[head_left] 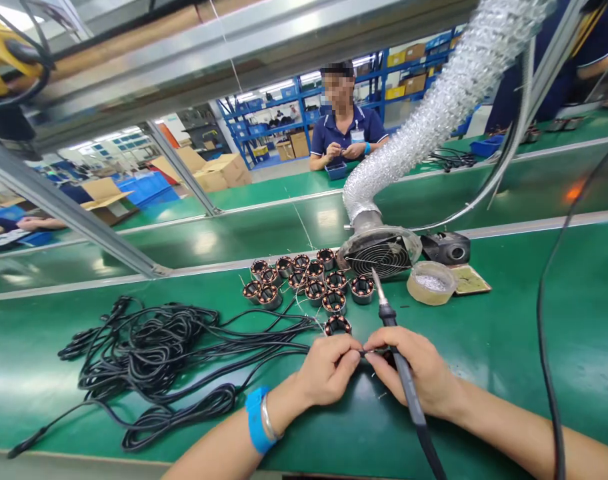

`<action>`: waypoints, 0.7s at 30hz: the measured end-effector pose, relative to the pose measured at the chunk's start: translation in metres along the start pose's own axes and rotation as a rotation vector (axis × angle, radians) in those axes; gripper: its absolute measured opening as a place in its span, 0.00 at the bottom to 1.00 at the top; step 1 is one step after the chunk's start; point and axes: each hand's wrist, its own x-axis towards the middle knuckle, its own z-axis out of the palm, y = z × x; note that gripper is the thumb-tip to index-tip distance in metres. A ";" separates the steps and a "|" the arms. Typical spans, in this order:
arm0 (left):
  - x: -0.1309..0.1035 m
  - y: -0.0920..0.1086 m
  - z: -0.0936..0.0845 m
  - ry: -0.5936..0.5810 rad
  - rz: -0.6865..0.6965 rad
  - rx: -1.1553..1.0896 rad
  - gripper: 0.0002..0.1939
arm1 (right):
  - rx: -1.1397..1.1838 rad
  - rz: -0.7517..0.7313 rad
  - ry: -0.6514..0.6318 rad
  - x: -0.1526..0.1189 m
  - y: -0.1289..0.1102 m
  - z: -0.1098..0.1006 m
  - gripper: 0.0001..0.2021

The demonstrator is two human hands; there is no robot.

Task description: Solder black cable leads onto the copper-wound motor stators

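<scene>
My left hand (329, 370), with a blue strap and a bangle at its wrist, pinches the end of a black cable (279, 351). Close against it, my right hand (417, 370) has its thumb and fingertips together at the same cable end. A soldering iron (408, 383) also rests in the right hand, its metal tip pointing up and away over the bench. Just beyond the fingertips stands one copper-wound ring (338, 325), and several more copper-wound rings (315, 291) are grouped behind it. What small part sits between the fingertips is too small to tell.
Tangled black cables (149, 347) cover the bench's left side. Behind the rings are a round fan grille (381, 257) and silver duct (409, 147). A round tub (431, 283), a sponge tray (470, 280) and a black holder (447, 248) stand right. A person (347, 130) sits opposite.
</scene>
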 end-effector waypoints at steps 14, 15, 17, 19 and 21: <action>-0.005 0.014 0.019 0.061 -0.522 -0.845 0.19 | 0.150 0.341 0.025 0.000 -0.012 0.002 0.15; -0.006 0.015 0.021 0.088 -0.525 -0.880 0.20 | 0.162 0.354 0.025 -0.001 -0.013 0.002 0.15; -0.007 0.018 0.024 0.126 -0.530 -0.933 0.20 | 0.181 0.369 0.030 -0.002 -0.015 0.003 0.15; -0.007 0.019 0.025 0.170 -0.549 -0.971 0.21 | 0.190 0.374 0.031 -0.002 -0.016 0.004 0.15; -0.008 0.020 0.025 0.214 -0.569 -1.003 0.22 | 0.199 0.369 0.035 -0.001 -0.017 0.005 0.14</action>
